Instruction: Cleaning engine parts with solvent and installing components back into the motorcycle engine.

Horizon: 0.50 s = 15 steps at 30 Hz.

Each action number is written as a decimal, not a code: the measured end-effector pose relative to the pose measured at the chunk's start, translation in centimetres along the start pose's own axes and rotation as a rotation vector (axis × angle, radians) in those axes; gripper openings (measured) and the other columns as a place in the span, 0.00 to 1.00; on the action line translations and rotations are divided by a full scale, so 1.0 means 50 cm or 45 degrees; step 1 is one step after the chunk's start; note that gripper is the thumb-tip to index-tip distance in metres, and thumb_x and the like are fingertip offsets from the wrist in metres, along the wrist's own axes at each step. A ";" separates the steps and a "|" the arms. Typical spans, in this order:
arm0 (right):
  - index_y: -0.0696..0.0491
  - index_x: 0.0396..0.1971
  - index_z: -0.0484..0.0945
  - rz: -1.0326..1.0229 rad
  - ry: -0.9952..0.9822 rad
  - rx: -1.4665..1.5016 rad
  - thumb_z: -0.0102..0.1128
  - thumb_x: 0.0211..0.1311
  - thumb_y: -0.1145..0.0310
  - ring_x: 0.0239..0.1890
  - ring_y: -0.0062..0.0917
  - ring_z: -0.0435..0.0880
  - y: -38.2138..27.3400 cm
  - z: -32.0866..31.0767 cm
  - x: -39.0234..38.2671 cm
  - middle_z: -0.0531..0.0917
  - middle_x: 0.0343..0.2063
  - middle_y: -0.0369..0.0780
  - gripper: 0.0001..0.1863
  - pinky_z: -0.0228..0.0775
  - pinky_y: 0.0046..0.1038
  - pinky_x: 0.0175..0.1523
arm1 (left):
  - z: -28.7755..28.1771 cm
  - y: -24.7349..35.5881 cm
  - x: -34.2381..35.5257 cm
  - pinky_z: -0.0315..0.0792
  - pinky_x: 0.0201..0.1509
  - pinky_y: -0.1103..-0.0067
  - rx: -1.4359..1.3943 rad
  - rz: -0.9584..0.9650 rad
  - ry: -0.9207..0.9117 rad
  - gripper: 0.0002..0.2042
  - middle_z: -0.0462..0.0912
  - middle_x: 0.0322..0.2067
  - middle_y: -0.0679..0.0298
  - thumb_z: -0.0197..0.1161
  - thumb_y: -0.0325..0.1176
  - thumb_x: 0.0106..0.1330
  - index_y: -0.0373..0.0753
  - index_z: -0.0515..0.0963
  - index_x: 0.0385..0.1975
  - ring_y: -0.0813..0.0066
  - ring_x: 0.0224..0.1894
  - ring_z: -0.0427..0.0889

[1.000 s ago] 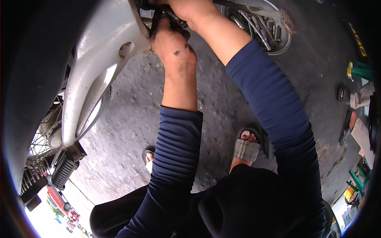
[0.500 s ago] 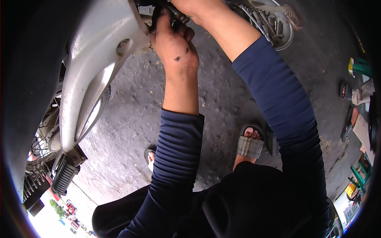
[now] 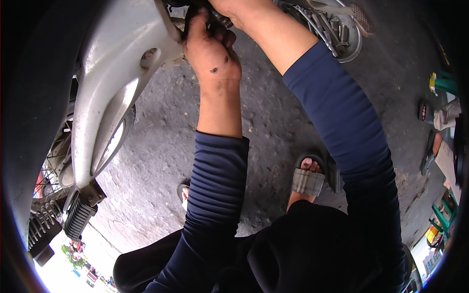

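Observation:
At the top, beside the silver body panel [image 3: 110, 58] of a motorbike, my left hand [image 3: 213, 52] is closed, with its fingers curled around a dark, greasy cylindrical part [image 3: 223, 20]. Dark smudges mark the back of that hand. My right hand [image 3: 225, 7] reaches in from the right to the same spot; its fingers are cut off by the upper edge or hidden. What kind of part it is cannot be made out.
A round metal tray [image 3: 352, 52] of wrenches and sockets lies on the rough grey floor [image 3: 273, 127] at upper right. A spring shock absorber [image 3: 80, 215] hangs at lower left. Other people's sandalled feet [image 3: 426, 113] and green stools [image 3: 443, 217] are at far right.
My left hand and forearm have shifted slightly left and up. My right forearm has edged a little the same way. The motorbike panel also sits slightly further left in view.

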State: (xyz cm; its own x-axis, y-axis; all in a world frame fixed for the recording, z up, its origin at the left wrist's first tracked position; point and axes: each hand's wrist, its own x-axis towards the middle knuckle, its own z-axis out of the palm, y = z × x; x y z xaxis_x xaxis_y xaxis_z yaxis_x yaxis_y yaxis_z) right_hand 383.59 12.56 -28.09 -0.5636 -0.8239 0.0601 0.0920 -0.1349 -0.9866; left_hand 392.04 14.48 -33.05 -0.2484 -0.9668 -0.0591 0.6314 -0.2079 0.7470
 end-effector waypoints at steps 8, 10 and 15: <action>0.65 0.26 0.81 0.015 -0.021 -0.025 0.72 0.41 0.78 0.28 0.30 0.82 0.011 0.003 0.021 0.85 0.27 0.47 0.11 0.73 0.29 0.38 | 0.000 -0.015 0.013 0.56 0.26 0.84 -0.035 0.026 -0.014 0.05 0.73 0.26 0.75 0.53 0.35 0.64 0.44 0.74 0.32 0.85 0.23 0.63; 0.65 0.26 0.81 0.043 -0.015 -0.019 0.72 0.41 0.79 0.29 0.30 0.82 0.002 0.013 0.020 0.85 0.27 0.47 0.11 0.73 0.29 0.38 | -0.005 -0.009 0.027 0.58 0.26 0.84 -0.047 0.052 -0.039 0.06 0.75 0.27 0.74 0.53 0.35 0.64 0.42 0.74 0.32 0.84 0.24 0.67; 0.65 0.27 0.82 0.050 0.140 -0.125 0.75 0.38 0.74 0.31 0.33 0.83 -0.017 0.006 0.014 0.85 0.28 0.47 0.15 0.73 0.29 0.41 | 0.020 -0.013 0.023 0.61 0.27 0.83 0.051 0.111 0.041 0.07 0.76 0.28 0.71 0.54 0.34 0.63 0.39 0.75 0.33 0.83 0.26 0.70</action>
State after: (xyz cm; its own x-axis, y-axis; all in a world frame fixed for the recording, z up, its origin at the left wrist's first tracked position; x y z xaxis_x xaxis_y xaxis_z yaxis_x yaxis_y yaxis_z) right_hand 383.35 11.95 -27.17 -0.6479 -0.7617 0.0092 0.0379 -0.0444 -0.9983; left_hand 390.61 13.67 -32.96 -0.1696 -0.9854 -0.0137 0.6195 -0.1174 0.7762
